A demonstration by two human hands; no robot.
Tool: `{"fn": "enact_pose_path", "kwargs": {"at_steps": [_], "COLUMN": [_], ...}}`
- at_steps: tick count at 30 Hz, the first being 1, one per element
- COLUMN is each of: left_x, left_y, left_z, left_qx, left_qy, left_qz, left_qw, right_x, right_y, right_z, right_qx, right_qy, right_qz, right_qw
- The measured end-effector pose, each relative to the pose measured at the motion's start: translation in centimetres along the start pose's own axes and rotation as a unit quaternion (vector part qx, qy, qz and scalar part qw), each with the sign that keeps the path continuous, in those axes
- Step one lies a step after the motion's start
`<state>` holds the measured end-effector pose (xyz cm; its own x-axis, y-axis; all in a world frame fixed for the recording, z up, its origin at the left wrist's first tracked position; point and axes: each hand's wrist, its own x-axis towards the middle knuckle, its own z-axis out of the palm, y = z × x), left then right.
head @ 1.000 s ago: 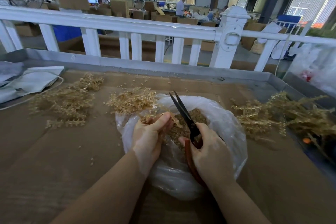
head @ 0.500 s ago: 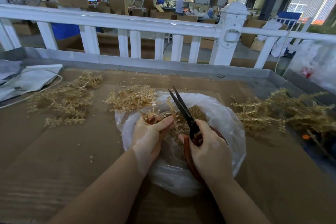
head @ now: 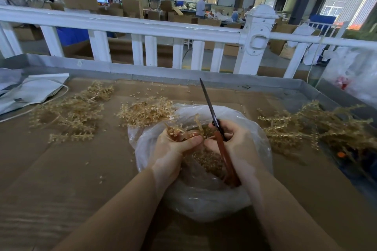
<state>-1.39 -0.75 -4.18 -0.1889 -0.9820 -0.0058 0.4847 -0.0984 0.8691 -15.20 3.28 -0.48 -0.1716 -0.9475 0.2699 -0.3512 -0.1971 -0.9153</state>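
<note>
A clear plastic bag [head: 204, 201] lies open on the cardboard-covered table [head: 61, 169], with small tan plastic bits inside. Over it, my left hand [head: 171, 153] grips a tan plastic sprig [head: 183, 130] between thumb and fingers. My right hand [head: 236, 144] holds red-handled scissors [head: 212, 112]; their dark blades are closed and point up and away from me. The two hands sit close together above the bag's mouth.
Heaps of tan plastic sprigs lie at the left [head: 69, 112], middle [head: 146, 110] and right [head: 318, 128]. White bags [head: 32, 91] rest at the far left. A metal rim [head: 204, 79] and a white railing [head: 142, 26] bound the table's far side.
The scissor blades, spread apart before, have closed and swung more upright. My right hand has moved closer to my left, which still holds the sprig over the bag.
</note>
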Motion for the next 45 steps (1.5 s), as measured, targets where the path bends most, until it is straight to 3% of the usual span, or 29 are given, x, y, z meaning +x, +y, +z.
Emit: {"fn": "enact_pose_path", "kwargs": {"at_steps": [7, 14, 18, 22, 35, 45], "left_x": [-0.2, 0.8, 1.3, 1.2, 0.3, 0.3], "left_y": [0.2, 1.8, 3.0, 3.6, 3.0, 3.0], "left_z": [0.3, 0.5, 1.3, 1.6, 2.0, 2.3], "left_qx": [0.029, -0.103, -0.204, -0.259, -0.245, -0.233], "left_qy": [0.003, 0.065, 0.064, 0.088, 0.084, 0.102], "left_qz": [-0.014, -0.097, -0.12, -0.137, -0.189, -0.189], "left_qw": [0.999, 0.988, 0.969, 0.952, 0.947, 0.948], "right_x": [-0.5, -2.1, -2.5, -2.9, -3.3, -3.2], "right_y": [-0.9, -1.7, -0.9, -0.1, 0.4, 0.1], "right_z": [-0.1, -0.5, 0.0, 0.8, 2.0, 1.4], "right_qx": [-0.09, -0.244, -0.252, -0.285, -0.328, -0.281], "right_qy": [-0.002, 0.047, -0.011, -0.007, -0.012, -0.03], "right_qz": [-0.017, -0.105, -0.056, -0.073, -0.104, -0.076], "right_qw": [0.996, 0.963, 0.966, 0.956, 0.939, 0.956]}}
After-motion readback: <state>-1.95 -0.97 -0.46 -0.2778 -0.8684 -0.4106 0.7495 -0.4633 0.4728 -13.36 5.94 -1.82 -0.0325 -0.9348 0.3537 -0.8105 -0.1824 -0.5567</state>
